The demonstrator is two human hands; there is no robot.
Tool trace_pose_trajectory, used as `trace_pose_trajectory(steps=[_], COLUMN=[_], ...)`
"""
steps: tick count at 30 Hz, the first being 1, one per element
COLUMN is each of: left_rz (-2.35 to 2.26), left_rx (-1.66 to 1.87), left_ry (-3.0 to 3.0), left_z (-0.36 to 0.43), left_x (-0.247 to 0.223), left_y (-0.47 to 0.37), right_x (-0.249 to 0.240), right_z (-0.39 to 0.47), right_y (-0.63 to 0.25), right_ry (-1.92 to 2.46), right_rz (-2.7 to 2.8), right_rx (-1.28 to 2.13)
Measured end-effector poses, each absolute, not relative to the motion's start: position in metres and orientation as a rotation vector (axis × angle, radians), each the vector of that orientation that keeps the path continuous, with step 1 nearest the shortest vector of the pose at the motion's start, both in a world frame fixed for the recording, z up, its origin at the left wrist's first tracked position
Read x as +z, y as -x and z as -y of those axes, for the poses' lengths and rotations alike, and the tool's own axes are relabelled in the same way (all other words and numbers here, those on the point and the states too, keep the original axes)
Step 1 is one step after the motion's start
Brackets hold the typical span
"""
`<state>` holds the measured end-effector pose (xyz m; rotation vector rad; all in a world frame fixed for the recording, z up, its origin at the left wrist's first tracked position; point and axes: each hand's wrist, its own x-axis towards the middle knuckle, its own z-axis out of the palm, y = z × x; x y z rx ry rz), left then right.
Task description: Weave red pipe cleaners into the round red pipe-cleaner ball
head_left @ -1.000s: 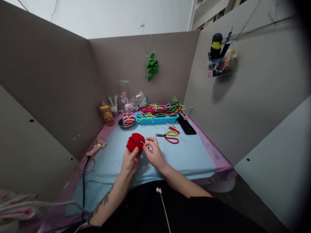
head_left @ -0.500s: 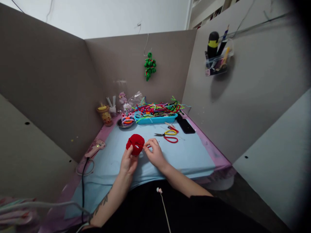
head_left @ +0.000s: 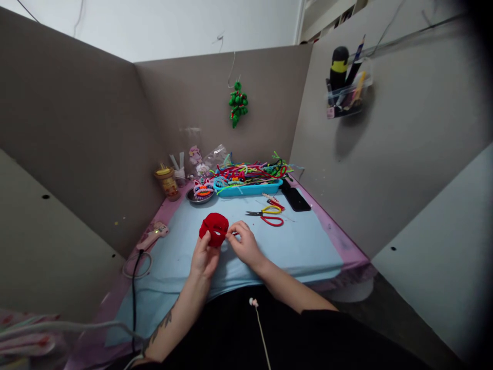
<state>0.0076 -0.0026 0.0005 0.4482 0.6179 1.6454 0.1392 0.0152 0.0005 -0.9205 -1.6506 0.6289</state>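
Note:
A round, fuzzy red piece (head_left: 219,222) with a small slit-like opening is held up above the blue cloth (head_left: 300,245). My left hand (head_left: 206,255) grips it from below, thumb across its front. At its right edge, my right hand (head_left: 244,244) pinches a thin red strand between thumb and fingers. The far end of that strand is too small to trace. Scissors (head_left: 265,215) with one yellow and one red handle lie open on the cloth behind my right hand.
Behind stands a blue tray (head_left: 248,191) heaped with coloured stems. A metal bowl (head_left: 199,198) holds a colourful figure. A phone (head_left: 298,199) lies at right, a pink glue gun (head_left: 153,236) with its cord at left. A cup (head_left: 168,184) stands back left.
The view has shifted very slightly. Both hands keep their hold on the red piece and its strand, with hardly any movement.

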Motion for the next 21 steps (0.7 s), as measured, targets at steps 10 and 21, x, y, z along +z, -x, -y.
trace_pose_trajectory(steps=[10,21], left_rz=[-0.602,-0.577], left_rx=[1.604,1.606], left_ry=[-0.401,-0.390], left_z=[0.003,0.002], left_x=[0.000,0.000], left_y=[-0.005,-0.004], right_x=[-0.008,-0.016], right_z=[-0.019,-0.019], right_y=[-0.145,-0.145], right_ry=[0.945,0.926], right_rz=[1.776,1.862], right_rx=[0.497,0.415])
